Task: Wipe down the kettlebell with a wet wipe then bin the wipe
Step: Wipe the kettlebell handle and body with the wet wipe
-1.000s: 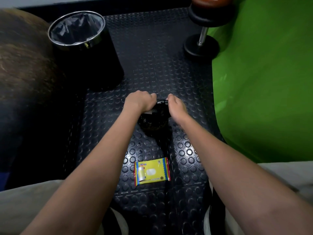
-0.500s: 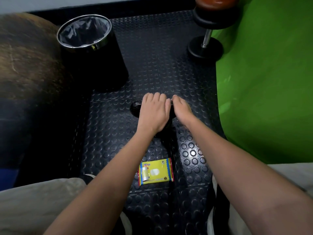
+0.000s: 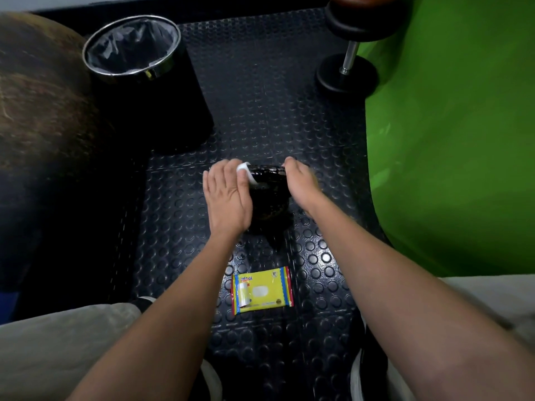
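Black rubber floor mat point(image 3: 260, 117) with raised round studs, dim light with a sheen on the studs, bright green curved surface point(image 3: 451, 146) at right, black dumbbell point(image 3: 347, 65) standing on end at its edge, blurred brown rounded mass point(image 3: 37, 117) at left

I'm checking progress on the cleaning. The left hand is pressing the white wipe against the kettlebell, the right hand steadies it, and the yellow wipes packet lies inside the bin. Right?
Not quite. The yellow wipes packet lies on the studded floor mat near the person, not in the bin, as the head view shows. The rest holds: the left hand presses the white wipe against the kettlebell, and the right hand steadies it.
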